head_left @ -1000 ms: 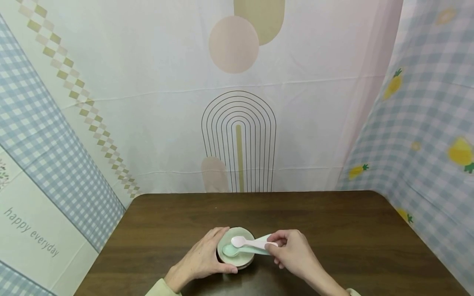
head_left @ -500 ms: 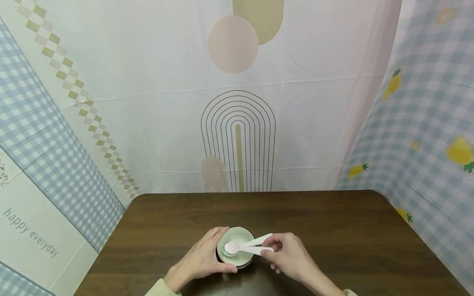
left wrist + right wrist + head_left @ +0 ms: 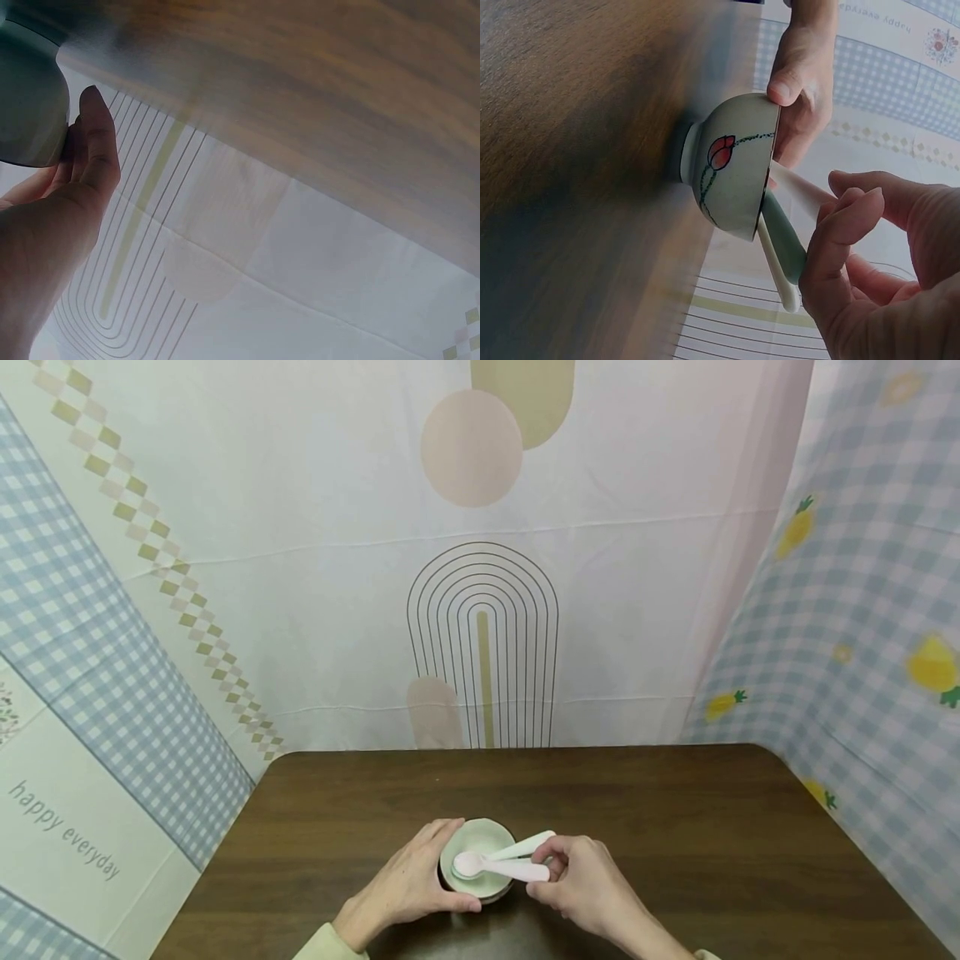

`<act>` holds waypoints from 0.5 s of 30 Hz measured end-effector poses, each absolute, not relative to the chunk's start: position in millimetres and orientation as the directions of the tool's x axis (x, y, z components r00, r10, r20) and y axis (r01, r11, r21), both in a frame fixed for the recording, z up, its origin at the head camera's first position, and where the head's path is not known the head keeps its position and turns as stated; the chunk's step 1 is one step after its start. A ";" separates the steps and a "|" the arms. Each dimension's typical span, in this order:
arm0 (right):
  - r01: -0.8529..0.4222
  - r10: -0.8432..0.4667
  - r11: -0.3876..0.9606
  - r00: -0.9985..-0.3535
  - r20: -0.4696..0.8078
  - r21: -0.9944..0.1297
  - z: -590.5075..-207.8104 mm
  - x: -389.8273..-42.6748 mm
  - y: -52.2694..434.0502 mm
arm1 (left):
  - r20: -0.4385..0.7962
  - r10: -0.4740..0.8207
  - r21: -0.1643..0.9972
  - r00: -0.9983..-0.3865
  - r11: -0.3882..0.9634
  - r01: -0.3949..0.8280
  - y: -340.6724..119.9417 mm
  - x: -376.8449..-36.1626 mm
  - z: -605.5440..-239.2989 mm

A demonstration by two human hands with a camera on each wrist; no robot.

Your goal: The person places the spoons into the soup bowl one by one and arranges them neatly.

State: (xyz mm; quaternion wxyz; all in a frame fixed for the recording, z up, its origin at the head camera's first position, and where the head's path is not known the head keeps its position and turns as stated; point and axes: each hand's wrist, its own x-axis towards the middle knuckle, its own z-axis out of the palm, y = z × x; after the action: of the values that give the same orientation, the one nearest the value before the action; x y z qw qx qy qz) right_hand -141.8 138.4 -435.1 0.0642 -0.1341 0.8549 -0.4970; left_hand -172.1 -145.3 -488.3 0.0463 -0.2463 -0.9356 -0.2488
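Observation:
A pale bowl with a dark rim stands on the table, a red flower painted on its side in the right wrist view. My left hand grips its left side, thumb at the near rim and fingers round the far side. A pink spoon lies with its head low in the bowl, over a green spoon that it mostly hides. A white spoon handle juts out behind it. My right hand is at the handles' ends, with thumb and bent index finger around the pink handle.
The brown wooden table reaches back to a patterned cloth wall. Checked cloths hang along the left and right sides.
The pink spoon's head has come down and left, now covering the green spoon's head. My right hand has shifted slightly down, its thumb lower. The left hand and bowl stay put.

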 end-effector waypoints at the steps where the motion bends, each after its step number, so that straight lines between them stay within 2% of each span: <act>1: -0.169 -0.292 0.475 -0.956 0.026 -0.863 -435.2 -141.5 138.6 | 0.209 0.438 0.444 -0.874 0.754 0.484 -145.2 -172.0 -488.2; 15: -0.185 -0.328 0.479 -0.945 0.021 -0.858 -436.5 -140.6 136.8 | 0.214 0.431 0.440 -0.877 0.758 0.480 -145.0 -172.0 -488.4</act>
State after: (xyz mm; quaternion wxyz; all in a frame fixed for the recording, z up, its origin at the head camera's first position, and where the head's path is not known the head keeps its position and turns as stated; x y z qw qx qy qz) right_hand -140.6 136.8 -436.5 0.0730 -0.1497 0.8569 -0.4878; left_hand -172.0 -145.0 -488.4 0.0496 -0.2434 -0.9364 -0.2480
